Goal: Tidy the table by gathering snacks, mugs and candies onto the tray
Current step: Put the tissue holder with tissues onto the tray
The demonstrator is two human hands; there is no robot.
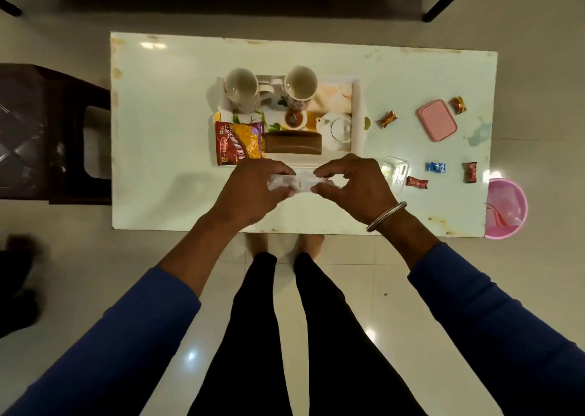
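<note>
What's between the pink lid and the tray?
In the head view, one red-and-gold candy lies on the bare white table between the pink lid and the tray. It touches neither.

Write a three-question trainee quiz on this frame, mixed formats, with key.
1. True or false: both white ceramic mugs already stand on the printed rectangular tray.
2. How many wrapped candies lie on the white table right of the tray?
A) three B) five C) seven
3. Fill in: the left hand and right hand together hold a crumpled white ____.

Key: 1 true. 2 B, five. 3 wrapper, or similar; exact material unclear.
</note>
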